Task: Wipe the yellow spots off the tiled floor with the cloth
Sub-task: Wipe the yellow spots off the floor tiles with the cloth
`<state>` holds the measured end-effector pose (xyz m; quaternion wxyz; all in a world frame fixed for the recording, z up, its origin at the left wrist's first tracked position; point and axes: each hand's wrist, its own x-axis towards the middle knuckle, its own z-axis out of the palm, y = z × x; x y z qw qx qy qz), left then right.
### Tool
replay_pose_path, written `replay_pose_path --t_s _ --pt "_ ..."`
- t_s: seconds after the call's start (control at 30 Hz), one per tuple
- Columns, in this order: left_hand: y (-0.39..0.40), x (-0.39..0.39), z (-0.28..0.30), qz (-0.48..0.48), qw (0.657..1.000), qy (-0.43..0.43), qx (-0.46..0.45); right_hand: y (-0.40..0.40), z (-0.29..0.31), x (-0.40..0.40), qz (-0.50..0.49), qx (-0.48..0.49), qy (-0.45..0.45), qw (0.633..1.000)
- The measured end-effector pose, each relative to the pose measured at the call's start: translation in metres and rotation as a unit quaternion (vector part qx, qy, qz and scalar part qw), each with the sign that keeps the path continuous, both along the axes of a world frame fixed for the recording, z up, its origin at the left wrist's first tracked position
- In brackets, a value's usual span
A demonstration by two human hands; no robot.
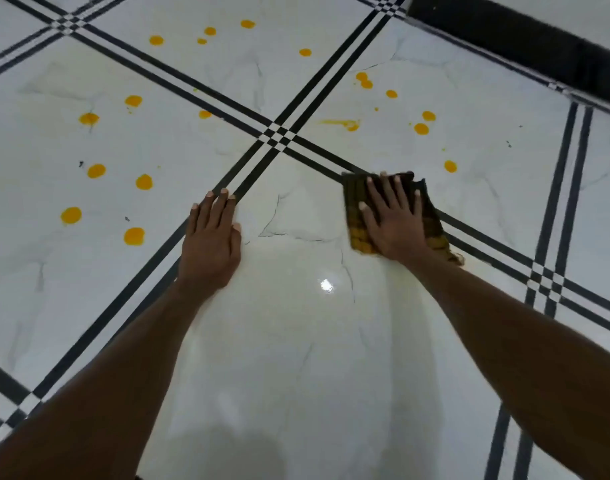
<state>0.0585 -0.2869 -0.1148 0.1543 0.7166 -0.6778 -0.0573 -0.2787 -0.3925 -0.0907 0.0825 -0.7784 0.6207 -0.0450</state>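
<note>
The cloth lies flat on the tiled floor under the right hand, whose fingers are spread and pressing rather than gripping, so the whole palm drives the wipe. The left hand, open and holding nothing, is planted on the floor as a brace. Beyond both hands' fingertips lie the yellow spots, the nearest just past the cloth; no container is visible

Glossy white marble-look tiled floor with black double-line borders
</note>
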Motion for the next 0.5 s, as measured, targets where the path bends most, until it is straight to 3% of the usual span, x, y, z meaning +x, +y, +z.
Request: replay_pose_path --t_s 0.03,0.1,0.2,0.33,0.43,0.5 --pt "0.0 -0.003 0.001 0.005 1.0 -0.003 0.001 -0.006 -0.002 0.019 -0.03 0.005 -0.007 1.0" --pt "0.0 -0.015 0.006 0.025 0.999 0.019 -0.006 0.0 -0.005 0.058 0.012 0.012 -0.022 1.0" --pt "-0.009 -0.059 0.022 0.041 0.991 0.128 0.016 0.035 -0.006 0.08 0.085 0.043 -0.08 0.992" --pt "-0.035 -0.126 0.042 0.034 0.969 0.206 0.129 0.054 0.014 0.047 0.091 0.108 -0.187 0.972" --pt "-0.052 -0.152 0.047 0.045 0.969 0.208 0.127 0.045 0.026 0.019 0.052 0.107 -0.214 0.97" --pt "-0.059 -0.159 0.056 0.058 0.957 0.254 0.13 0.037 0.034 0.007 0.015 0.118 -0.199 0.973"
